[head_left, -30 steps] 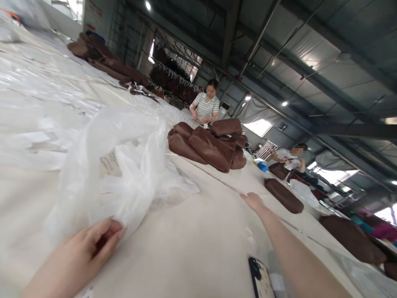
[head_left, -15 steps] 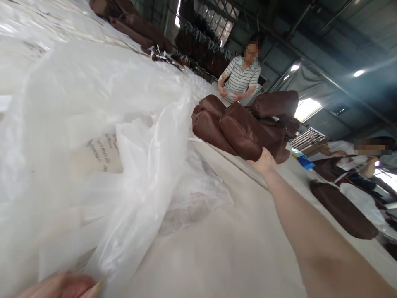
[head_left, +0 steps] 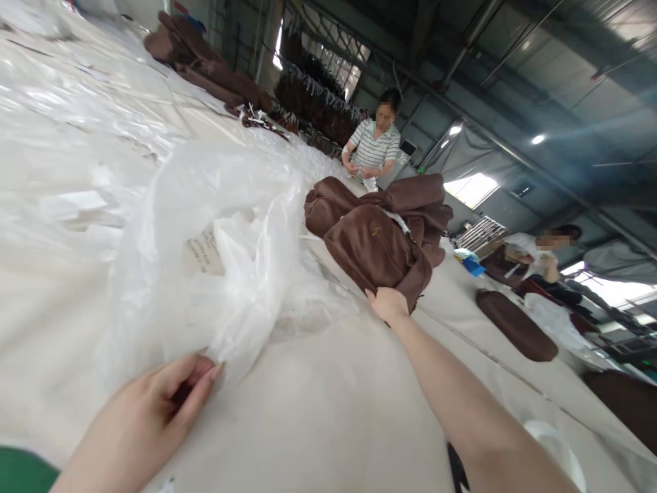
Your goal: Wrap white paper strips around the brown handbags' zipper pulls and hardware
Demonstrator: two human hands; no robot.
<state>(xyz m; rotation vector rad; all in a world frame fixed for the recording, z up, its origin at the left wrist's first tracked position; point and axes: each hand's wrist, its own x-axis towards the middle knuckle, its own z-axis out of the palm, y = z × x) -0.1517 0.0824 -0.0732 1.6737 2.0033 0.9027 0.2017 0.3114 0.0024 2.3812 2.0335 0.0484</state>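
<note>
The right hand (head_left: 389, 303) grips the near edge of a brown cushion (head_left: 377, 253), fingers closed under it and mostly hidden by the cushion's fold; the cushion lies at the front of a pile (head_left: 410, 205) of like brown pieces on the long pale table (head_left: 328, 404), and how many pieces the pile holds cannot be counted because they overlap. The left hand (head_left: 159, 404) pinches a corner of a clear plastic bag (head_left: 226, 253), thumb and fingers closed on the film; the bag billows up beside the cushion, and a paper label with print too small to read shows through it. One more brown cushion (head_left: 516, 324) lies alone farther along the table, well apart from the pile, and another dark one (head_left: 626, 397) is cut off at the right edge. More plastic sheets (head_left: 66, 137) cover the table's far left, and a second brown heap (head_left: 200, 58) lies at the far end. Two other people are in view: one in a striped shirt (head_left: 374, 147) stands behind the pile, another (head_left: 534, 257) sits at the right, partly hidden. A dark object (head_left: 458, 472) at the bottom edge is hidden by the right forearm.
</note>
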